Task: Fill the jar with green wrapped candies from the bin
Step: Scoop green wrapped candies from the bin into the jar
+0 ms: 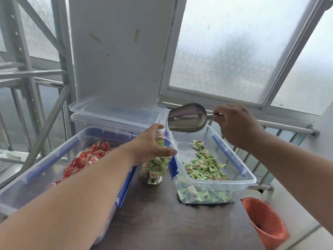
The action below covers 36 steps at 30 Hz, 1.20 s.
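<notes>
Jar (156, 166) rim gripped by left hand (153, 145) — right hand (234, 123) grasps scoop (187, 118), contents hidden.

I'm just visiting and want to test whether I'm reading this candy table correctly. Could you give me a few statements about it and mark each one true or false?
1. The right hand holds a metal scoop by its handle. True.
2. The jar stands empty. False: green candies already fill much of it.
3. The left hand grips the jar near its rim. True.
4. The bin of green candies sits left of the jar. False: it sits right of the jar; the bin of red candies is on the left.
5. The scoop rests down among the green candies. False: it is raised above the bin, beside the jar's mouth.
</notes>
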Motion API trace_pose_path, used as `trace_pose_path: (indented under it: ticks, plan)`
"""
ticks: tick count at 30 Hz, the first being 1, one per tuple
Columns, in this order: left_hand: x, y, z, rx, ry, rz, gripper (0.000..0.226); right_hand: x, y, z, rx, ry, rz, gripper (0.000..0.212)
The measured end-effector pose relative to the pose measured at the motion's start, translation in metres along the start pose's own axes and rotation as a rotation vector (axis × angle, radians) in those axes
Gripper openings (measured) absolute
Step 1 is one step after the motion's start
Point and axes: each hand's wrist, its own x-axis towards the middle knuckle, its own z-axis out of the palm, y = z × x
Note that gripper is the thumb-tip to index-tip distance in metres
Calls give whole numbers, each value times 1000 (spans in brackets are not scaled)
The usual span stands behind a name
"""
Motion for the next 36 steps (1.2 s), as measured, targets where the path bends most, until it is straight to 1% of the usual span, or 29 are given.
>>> trace_pose_path:
  ticks: [2,4,7,9,11,12,14,15,16,18,20,23,25,26,28,30,33,36]
  plan:
    - [-1,-1,0,18,-3,13,113,-7,10,13,-5,-145,233,16]
    - [-1,0,0,21,-8,21,111,-20,15,31,-3,-298,375,17]
    - [1,-1,0,8,-2,17,113,-40,16,53,-25,-467,477,18]
    - [1,0,0,2,-8,15,112,-45,15,60,-19,-538,529,21]
    - [2,-1,0,-5,-15,20,112,-48,14,64,19,-576,565,31]
    - [2,-1,1,-6,-15,23,112,-48,12,65,15,-595,559,40]
    - [1,0,1,-4,-13,24,110,-50,12,67,8,-600,561,57]
    - [1,0,1,-4,-11,25,109,-48,14,68,16,-583,579,54]
    - [1,0,1,0,-8,26,110,-45,15,67,15,-558,589,38]
    - [0,0,1,1,-11,30,110,-34,20,63,-34,-487,595,21]
    - [0,1,1,-5,-17,30,110,-21,23,59,-38,-430,561,29]
    - [0,3,1,5,-17,30,109,-3,24,58,-43,-420,514,45]
    - [0,3,1,19,-15,24,108,2,25,66,-61,-422,512,50]
    - [0,3,1,24,-15,21,108,2,25,72,-79,-422,508,48]
    - [0,3,1,30,-19,20,106,-7,26,89,-95,-436,494,34]
    - [0,3,2,40,-15,21,106,-20,28,111,-108,-515,484,22]
    - [2,3,2,47,-13,20,106,-27,33,130,-58,-619,551,20]
    - [4,0,1,27,-4,8,107,-24,30,129,40,-628,578,23]
